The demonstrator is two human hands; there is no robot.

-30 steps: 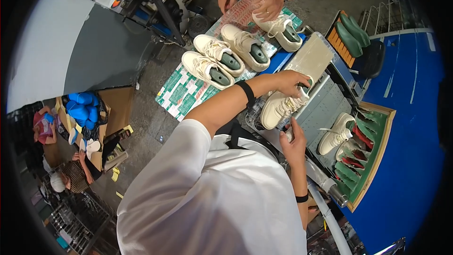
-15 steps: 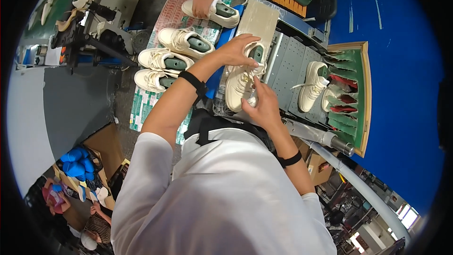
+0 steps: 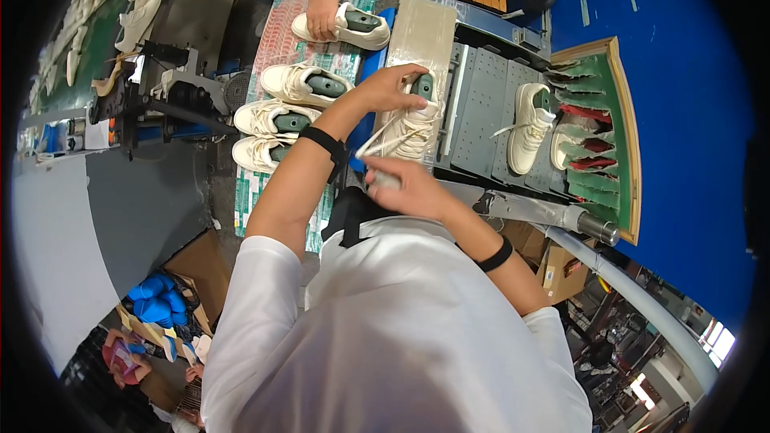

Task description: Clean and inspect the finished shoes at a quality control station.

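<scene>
A cream sneaker (image 3: pixel 411 135) with a green shoe last (image 3: pixel 424 87) inside stands before me at the conveyor's end. My left hand (image 3: pixel 393 90) is closed on its collar, thumb and fingers either side of the last. A cream shoelace (image 3: pixel 373 143) stretches from the sneaker toward my right hand (image 3: pixel 413 191), whose closed fingers meet its end near the index fingertip. Something greyish-white (image 3: pixel 385 180) also shows in that hand; its kind is unclear. Across from me, another person's hand (image 3: pixel 323 18) rests on a cream sneaker (image 3: pixel 353 26).
Several lasted cream sneakers (image 3: pixel 301 82) sit on the patterned board (image 3: pixel 277 48) at left. Right of me, a sneaker (image 3: pixel 529 132) rides the grey conveyor (image 3: pixel 481 112), beside a green flap curtain (image 3: pixel 601 152) in a wooden frame. A metal roller bar (image 3: pixel 553 215) runs close to my right arm.
My right hand has moved left and toward me, away from the sneaker's front, drawing the lace out to the left. My left hand stays at the collar. The view has shifted slightly.
</scene>
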